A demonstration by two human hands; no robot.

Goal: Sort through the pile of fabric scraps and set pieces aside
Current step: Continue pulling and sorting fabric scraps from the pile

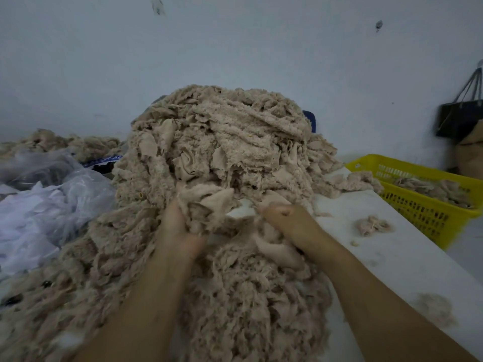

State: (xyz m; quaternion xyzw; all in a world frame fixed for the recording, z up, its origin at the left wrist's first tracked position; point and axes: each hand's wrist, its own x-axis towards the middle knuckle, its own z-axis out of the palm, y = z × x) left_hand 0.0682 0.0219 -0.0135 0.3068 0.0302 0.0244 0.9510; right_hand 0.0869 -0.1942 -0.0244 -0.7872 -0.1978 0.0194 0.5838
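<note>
Head view: left grip [180, 226] and right grip [286, 218], each tight around scraps [209, 201], low on pile [222, 142].

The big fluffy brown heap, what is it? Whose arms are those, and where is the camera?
There is no machine here, just a person working with bare hands. The one picture comes from a camera worn on the person's head, looking down, so you see their own arms reaching out. The heap is a pile of fabric scraps, beige and fuzzy, on a white table. The left hand grips a bunch of scraps at the front of the pile. The right hand has its fingers curled into the pile beside it, though that part is blurry. On the right stands a yellow basket with some scraps already in it, and one small scrap lies alone on the table. On the left are clear plastic bags.
</note>
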